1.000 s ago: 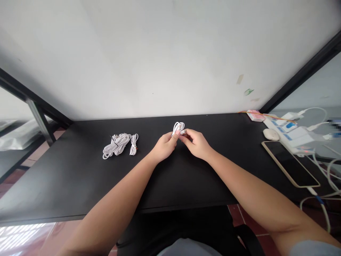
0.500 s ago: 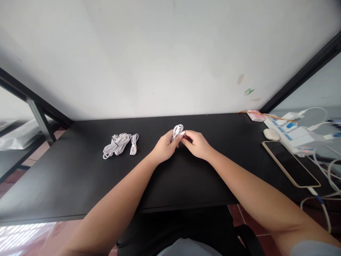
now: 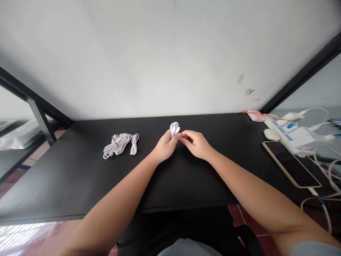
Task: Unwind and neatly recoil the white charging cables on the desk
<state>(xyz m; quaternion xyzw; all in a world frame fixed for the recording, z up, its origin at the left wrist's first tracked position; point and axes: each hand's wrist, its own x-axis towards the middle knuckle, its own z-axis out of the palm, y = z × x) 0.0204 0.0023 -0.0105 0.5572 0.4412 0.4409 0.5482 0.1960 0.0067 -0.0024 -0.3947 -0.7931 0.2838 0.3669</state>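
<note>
A coiled white cable (image 3: 174,128) sticks up out of my left hand (image 3: 164,147), which is closed around its lower part. My right hand (image 3: 195,142) is pinched, its fingertips meeting my left thumb just below the coil. Whatever lies between those right fingertips is too small to make out. To the left on the black table (image 3: 80,177) lies a larger bundle of white cables (image 3: 117,145) with a dark tie round its middle. Close beside it rests a smaller white cable bundle (image 3: 134,144) with a bit of red at its side.
On the right stands a white power strip (image 3: 285,133) full of plugs and chargers. In front of it lie a phone (image 3: 291,164) with a charging cable and a white rounded case (image 3: 271,134). A pink-and-white block (image 3: 256,115) sits near the wall (image 3: 165,60).
The coil in my left hand has tilted and shifted slightly left. Its white connector end has moved away from my right fingertips. Both arms have stayed nearly in place.
</note>
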